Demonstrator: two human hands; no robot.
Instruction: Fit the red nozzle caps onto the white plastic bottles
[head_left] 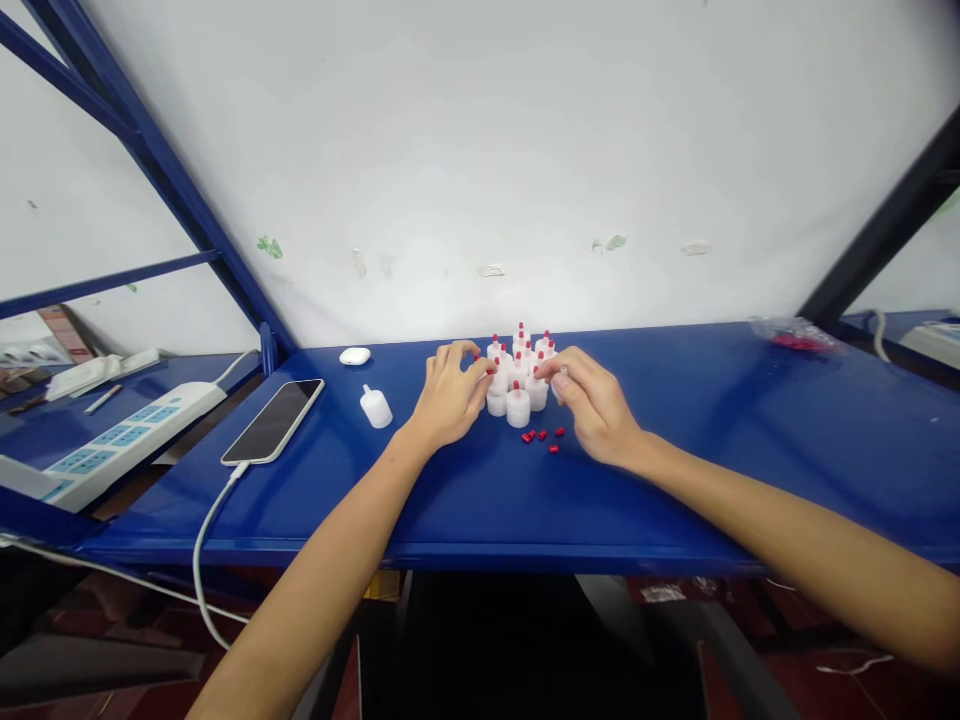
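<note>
Several small white bottles [517, 408] with red caps stand upright in a tight cluster on the blue table. My left hand [450, 395] is at the left side of the cluster, thumb and forefinger curved and apart beside the nearest bottles; whether they touch is unclear. To the right of the bottles, my right hand [596, 405] has its thumb and forefinger pinched together. A tiny pale spot shows at those fingertips, too small to name. Loose red caps [542, 436] lie in front of the cluster. An uncapped white bottle [376, 407] lies tilted left of my left hand.
A phone [274, 422] with a white charging cable [199, 555] lies on the left of the blue table [720, 400]. Behind it is a white earbud case [355, 356]. A clear bag of red pieces [799, 338] lies back right. A power strip [124, 440] sits beyond the left frame.
</note>
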